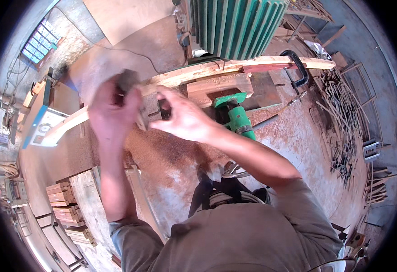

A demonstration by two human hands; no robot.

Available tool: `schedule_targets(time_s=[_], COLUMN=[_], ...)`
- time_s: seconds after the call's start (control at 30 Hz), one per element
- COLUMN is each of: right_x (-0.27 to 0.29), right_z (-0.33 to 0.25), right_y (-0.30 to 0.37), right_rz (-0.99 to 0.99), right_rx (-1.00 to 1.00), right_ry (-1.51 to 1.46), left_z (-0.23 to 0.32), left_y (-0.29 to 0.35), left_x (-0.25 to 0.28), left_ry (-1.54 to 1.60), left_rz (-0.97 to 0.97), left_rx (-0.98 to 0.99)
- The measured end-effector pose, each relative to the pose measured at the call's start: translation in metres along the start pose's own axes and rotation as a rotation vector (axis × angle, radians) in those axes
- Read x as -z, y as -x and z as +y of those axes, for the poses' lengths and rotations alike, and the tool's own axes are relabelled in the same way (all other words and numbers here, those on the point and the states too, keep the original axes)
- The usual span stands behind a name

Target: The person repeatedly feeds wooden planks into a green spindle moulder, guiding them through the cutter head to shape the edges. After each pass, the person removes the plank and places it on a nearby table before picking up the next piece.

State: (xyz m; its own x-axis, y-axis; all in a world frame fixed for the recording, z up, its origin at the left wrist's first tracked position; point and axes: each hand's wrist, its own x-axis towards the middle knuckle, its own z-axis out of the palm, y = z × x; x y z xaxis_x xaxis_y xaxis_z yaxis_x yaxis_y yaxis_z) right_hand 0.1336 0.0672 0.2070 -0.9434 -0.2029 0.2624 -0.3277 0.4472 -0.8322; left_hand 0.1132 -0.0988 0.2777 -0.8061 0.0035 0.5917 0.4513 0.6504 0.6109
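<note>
My left hand (117, 106), smeared by motion, is closed round a dark greyish-brown piece whose kind I cannot make out; part of it shows above the fingers and part below. Close beside it, my right hand (180, 115) curls its thumb and fingers about a dark, narrow part that is mostly hidden. Both hands are at a long pale timber (198, 71) that runs across the bench. Right of my right hand lies a green handheld power tool (240, 121), beside a thick wooden block (220, 87). A black C-clamp (303, 68) grips the timber's right part.
A large green ribbed motor housing (237, 27) rises behind the timber. A pale machine cabinet (49, 122) stands at the left. Sawdust (162, 145) covers the surface below my hands. Stacked wood pieces (64, 204) lie lower left, and thin offcuts (341, 109) pile up at the right.
</note>
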Motion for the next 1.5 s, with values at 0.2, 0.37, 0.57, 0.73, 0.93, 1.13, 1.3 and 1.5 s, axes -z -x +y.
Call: schedule_targets(time_s=[0.2, 0.37, 0.57, 0.73, 0.93, 1.13, 1.3, 1.5], right_x=[-0.006, 0.012, 0.012, 0.033, 0.080, 0.125, 0.144, 0.152], right_z=[0.023, 0.058, 0.061, 0.055, 0.047, 0.054, 0.061, 0.076], right_y=[0.004, 0.025, 0.027, 0.046, 0.107, 0.158, 0.190, 0.207], right_rz=[-0.005, 0.050, -0.039, -0.033, -0.086, 0.132, 0.301, 0.408], right_rx=[-0.609, -0.353, -0.362, -0.652, -0.626, -0.623, -0.608, -0.632], right_ry=[-0.912, -1.307, -1.410, -1.061, -1.034, -1.197, -1.193, -1.113], left_z=[-0.056, -0.148, -0.188, -0.219, -0.257, -0.293, -0.304, -0.305], left_y=[0.062, 0.134, 0.149, 0.104, 0.053, 0.033, 0.024, 0.031], left_x=[-0.005, -0.009, -0.054, -0.061, -0.085, -0.107, -0.116, -0.147], left_ry=[0.333, 0.701, 1.525, 1.517, 1.362, 1.251, 1.141, 1.060], left_rz=[-0.103, -0.211, -0.052, 0.004, 0.086, 0.080, 0.032, 0.081], left_rx=[0.235, 1.099, 1.154, 0.918, 0.891, 0.943, 0.985, 1.060])
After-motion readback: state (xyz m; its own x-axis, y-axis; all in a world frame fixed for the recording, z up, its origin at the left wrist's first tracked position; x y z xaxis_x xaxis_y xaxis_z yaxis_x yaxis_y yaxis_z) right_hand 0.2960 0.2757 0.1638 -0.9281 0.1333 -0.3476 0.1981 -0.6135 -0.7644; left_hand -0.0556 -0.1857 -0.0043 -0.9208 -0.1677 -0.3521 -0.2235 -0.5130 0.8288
